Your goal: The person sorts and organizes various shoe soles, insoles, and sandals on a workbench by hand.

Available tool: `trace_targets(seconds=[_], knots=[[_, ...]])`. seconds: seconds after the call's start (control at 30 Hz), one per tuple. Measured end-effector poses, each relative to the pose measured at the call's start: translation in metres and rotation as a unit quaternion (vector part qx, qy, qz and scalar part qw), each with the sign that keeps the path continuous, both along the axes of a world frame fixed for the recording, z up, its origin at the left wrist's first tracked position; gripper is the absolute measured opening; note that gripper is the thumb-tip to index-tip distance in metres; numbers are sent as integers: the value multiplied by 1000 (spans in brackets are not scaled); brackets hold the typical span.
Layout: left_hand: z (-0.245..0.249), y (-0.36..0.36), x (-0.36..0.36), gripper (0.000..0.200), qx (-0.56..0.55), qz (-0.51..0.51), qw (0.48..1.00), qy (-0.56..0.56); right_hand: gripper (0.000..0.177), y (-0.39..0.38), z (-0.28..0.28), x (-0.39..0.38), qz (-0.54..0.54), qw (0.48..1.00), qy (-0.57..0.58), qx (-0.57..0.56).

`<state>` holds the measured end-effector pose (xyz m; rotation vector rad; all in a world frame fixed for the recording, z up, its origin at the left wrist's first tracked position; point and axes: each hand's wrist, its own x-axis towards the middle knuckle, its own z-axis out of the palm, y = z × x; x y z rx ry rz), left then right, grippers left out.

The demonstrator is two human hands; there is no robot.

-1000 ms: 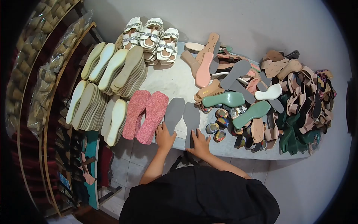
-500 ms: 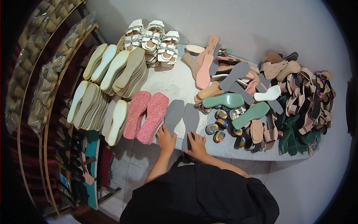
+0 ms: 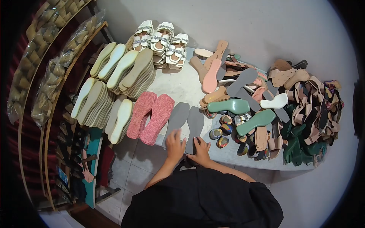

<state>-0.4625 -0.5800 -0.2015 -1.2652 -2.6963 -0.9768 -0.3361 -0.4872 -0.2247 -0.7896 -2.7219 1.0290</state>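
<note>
Sliding inward, the left hand (image 3: 175,142) and right hand (image 3: 199,147) now nearly touch on the heels of the flat grey shoe insoles (image 3: 178,116). Fingers lie flat and loosely spread, not pinching anything.

A sandal-making workshop: the surface (image 3: 182,87) carries stacks of cream soles (image 3: 125,72), a pair of pink soles (image 3: 152,114), flat grey insoles (image 3: 187,121), finished white sandals (image 3: 161,40) at the back, and on the right a loose heap (image 3: 304,110) of straps, cut insoles and half-made sandals in several colours. Shelves (image 3: 51,121) on the left hold clear bags (image 3: 57,76) packed with tan pieces
</note>
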Motion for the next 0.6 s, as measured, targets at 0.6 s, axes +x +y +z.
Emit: trace_targets(seconds=[0.6], knots=[[-52, 29, 7, 49, 78, -108, 975, -180, 67, -9, -22, 21, -68, 978, 173, -91]])
